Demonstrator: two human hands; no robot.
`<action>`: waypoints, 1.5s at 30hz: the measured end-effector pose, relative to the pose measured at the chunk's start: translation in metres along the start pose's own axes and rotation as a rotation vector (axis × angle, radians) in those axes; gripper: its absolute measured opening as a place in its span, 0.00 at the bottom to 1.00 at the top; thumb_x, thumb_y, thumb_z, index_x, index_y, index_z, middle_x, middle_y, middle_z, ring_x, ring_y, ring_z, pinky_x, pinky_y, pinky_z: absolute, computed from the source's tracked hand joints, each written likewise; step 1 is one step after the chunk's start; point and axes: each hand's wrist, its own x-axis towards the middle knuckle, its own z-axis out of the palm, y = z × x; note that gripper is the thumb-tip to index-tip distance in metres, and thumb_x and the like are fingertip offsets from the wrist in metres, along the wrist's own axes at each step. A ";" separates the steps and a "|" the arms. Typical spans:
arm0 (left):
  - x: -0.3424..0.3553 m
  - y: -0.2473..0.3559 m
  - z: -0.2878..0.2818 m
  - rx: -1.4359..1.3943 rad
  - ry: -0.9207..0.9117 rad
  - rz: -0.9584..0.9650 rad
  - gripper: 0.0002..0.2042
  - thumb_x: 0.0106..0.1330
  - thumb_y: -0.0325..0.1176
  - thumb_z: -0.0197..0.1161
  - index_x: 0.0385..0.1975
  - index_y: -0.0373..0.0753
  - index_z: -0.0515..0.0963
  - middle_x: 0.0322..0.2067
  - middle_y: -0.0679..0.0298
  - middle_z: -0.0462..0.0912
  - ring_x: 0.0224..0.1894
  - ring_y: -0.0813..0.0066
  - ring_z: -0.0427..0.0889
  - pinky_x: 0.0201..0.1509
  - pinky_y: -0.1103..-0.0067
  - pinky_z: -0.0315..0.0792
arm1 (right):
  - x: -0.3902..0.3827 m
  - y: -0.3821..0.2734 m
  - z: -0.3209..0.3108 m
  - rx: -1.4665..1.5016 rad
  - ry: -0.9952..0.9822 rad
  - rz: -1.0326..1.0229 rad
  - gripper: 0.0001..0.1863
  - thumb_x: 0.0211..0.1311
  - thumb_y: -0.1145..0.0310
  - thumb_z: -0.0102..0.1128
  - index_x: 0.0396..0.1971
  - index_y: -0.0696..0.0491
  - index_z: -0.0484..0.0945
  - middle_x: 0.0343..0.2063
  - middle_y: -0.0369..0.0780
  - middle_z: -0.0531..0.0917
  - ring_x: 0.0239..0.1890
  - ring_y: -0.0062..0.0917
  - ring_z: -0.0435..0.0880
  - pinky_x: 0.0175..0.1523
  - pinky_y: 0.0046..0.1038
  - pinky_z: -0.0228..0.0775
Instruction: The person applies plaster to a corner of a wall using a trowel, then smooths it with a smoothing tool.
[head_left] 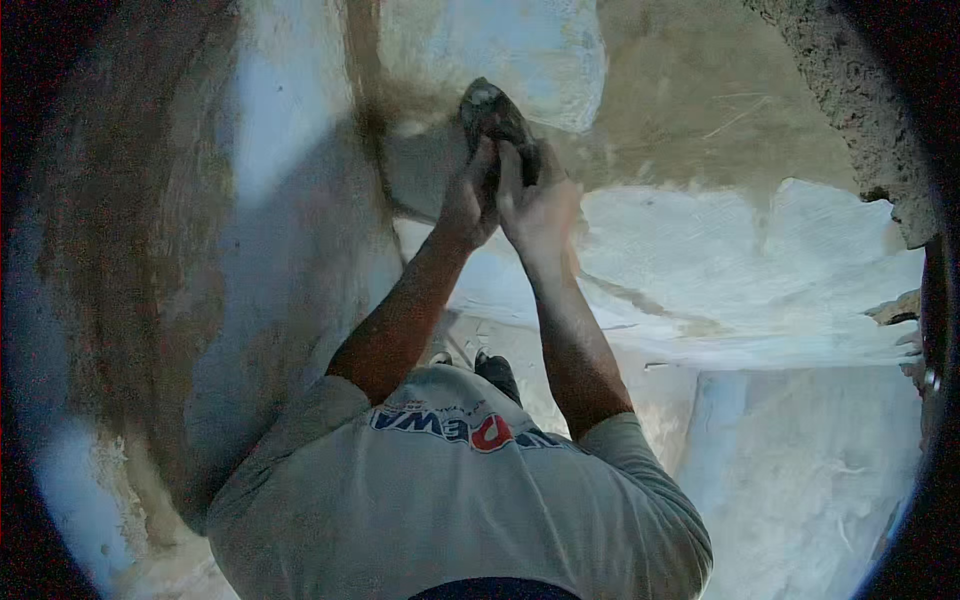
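Both arms reach up and forward to a patchy wall (430, 165). My left hand (470, 203) and my right hand (540, 205) are close together, fingers closed around a dark hand tool (497, 118). It is dusty, with a rounded body narrowing to a point at its far end. Its exact kind is hard to make out. The tool is against or very near the wall, beside a vertical corner; its contact side is hidden. Pale dust coats my right hand and forearm.
Brown and bluish-white plaster patches cover the wall. A side wall (280, 230) meets it at the left, partly in my shadow. At the right is a rough, broken masonry edge (860, 120). Below my arms, a dark shoe (496, 373) shows near the floor.
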 end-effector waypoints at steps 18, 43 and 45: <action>0.005 -0.009 -0.007 0.240 0.122 0.104 0.19 0.82 0.46 0.48 0.62 0.41 0.72 0.53 0.64 0.80 0.54 0.71 0.79 0.62 0.70 0.75 | -0.004 0.011 0.014 -0.098 -0.027 -0.012 0.14 0.68 0.69 0.59 0.50 0.55 0.81 0.34 0.52 0.87 0.37 0.51 0.87 0.46 0.43 0.78; -0.005 0.013 0.014 0.138 0.095 0.083 0.20 0.83 0.46 0.45 0.63 0.41 0.70 0.54 0.63 0.78 0.56 0.71 0.78 0.64 0.71 0.74 | 0.004 -0.026 0.017 -0.079 -0.097 -0.019 0.13 0.68 0.71 0.61 0.48 0.60 0.82 0.31 0.49 0.88 0.34 0.39 0.91 0.39 0.35 0.79; -0.005 0.009 0.013 0.030 0.050 0.067 0.20 0.82 0.48 0.46 0.62 0.41 0.71 0.53 0.63 0.79 0.55 0.71 0.79 0.63 0.71 0.76 | 0.005 -0.010 0.010 -0.023 -0.077 -0.077 0.13 0.68 0.71 0.61 0.47 0.60 0.83 0.31 0.50 0.88 0.33 0.38 0.91 0.39 0.35 0.79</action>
